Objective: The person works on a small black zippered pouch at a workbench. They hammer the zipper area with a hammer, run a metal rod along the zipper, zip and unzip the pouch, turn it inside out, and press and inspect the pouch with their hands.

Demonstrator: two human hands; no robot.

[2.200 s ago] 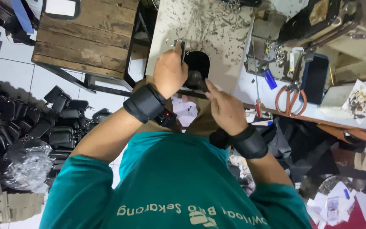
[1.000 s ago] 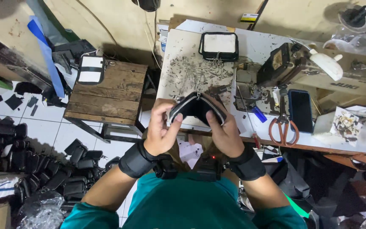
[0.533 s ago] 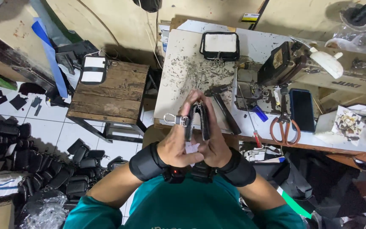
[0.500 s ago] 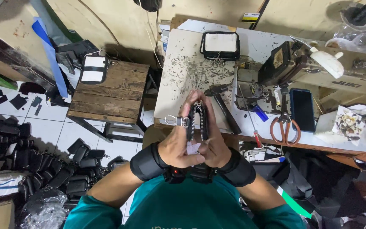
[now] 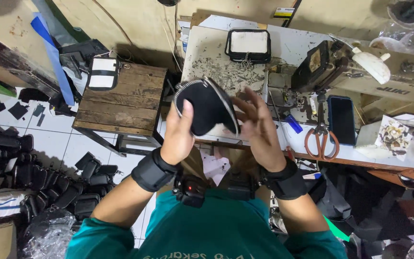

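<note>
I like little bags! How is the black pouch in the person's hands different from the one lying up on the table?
The black pouch in the left hand is open, rounded and all black. The pouch on the table lies flat, squarish, with a white panel. The held one is lifted up; the other rests alone. Both have black edges.

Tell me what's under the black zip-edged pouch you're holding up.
Below the black zip-edged pouch lies the scuffed grey work board, partly hidden by it. The left hand grips the pouch; the right hand is open beside it.

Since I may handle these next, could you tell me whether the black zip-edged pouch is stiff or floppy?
The black fabric pouch with a zip edge probably flexes yet holds its curved shape. It seems light, since the left hand alone holds it up.
</note>
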